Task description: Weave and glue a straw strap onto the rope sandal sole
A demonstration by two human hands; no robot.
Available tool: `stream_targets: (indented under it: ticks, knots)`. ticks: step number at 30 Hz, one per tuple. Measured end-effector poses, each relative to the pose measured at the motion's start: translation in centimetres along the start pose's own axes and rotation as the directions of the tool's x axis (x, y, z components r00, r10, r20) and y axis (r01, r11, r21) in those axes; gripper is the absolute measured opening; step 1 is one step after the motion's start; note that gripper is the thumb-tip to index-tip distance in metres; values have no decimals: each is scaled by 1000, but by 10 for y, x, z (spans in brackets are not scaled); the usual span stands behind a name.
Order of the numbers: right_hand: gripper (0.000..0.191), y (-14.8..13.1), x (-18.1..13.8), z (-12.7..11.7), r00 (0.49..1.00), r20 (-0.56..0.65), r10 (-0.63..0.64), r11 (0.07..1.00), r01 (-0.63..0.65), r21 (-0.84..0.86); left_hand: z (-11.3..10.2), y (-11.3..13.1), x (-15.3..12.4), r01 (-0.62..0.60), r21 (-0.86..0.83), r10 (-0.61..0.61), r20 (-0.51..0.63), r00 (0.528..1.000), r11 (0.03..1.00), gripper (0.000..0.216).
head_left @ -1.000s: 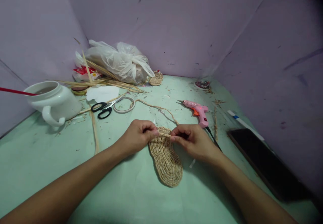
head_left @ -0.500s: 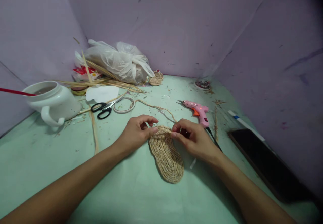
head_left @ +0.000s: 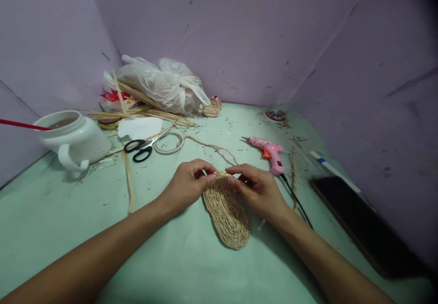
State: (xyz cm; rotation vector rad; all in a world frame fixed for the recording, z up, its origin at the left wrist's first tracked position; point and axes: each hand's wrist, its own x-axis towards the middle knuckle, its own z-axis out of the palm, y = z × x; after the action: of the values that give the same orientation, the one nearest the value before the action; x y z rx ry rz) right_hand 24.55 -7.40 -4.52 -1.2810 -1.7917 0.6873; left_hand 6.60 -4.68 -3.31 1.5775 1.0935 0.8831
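Observation:
A sole-shaped piece of coiled, braided straw (head_left: 227, 215) lies on the green table in front of me. My left hand (head_left: 193, 180) pinches its far edge from the left, thumb on top. From the right, my right hand (head_left: 256, 187) pinches the same far edge with thumb and forefinger. A loose straw braid (head_left: 212, 145) runs from behind my hands back toward a roll of tape (head_left: 169, 143). Just beyond my right hand, a pink glue gun (head_left: 268, 151) lies on its side, its cord trailing toward me.
Black-handled scissors (head_left: 143, 148) lie beside the tape. At left stands a white mug-like pot (head_left: 77, 139) with a red stick. Behind are straw strips (head_left: 147, 111) and a white plastic bag (head_left: 164, 82). A dark phone (head_left: 362, 224) lies at right, near a small dish (head_left: 275, 116) farther back.
My right hand has shifted slightly left along the far edge of the straw piece, closer to my left hand. Both hands now pinch that edge. The view has moved a little.

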Motion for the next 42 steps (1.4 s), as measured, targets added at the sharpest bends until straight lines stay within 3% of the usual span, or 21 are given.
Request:
stream_targets:
  ticks: [7,20,23,26,31,36,42]
  knots:
    - [19,-2,2,0,987,73,145,957,-158,243,-2,3,0,38,-40,-37,23,999,998,7]
    - [17,-2,2,3,980,41,195,954,-199,226,-1,1,0,55,-80,-53,27,998,995,13]
    - [18,-3,1,1,987,24,157,973,-159,170,-9,6,1,52,-14,-52,-21,998,999,19]
    - [22,-7,-1,-2,996,-4,87,995,-87,53,-19,11,-1,74,95,-70,-52,996,993,12]
    - [43,-13,-3,0,998,67,-4,971,20,-237,-23,9,-5,92,262,-126,118,985,961,12]
    - [49,-13,-2,5,990,136,24,921,31,-388,-15,4,-5,10,289,-55,148,987,957,7]
    - [54,-13,-2,5,984,148,96,899,-21,-438,-23,12,-1,62,350,-119,143,983,935,5]
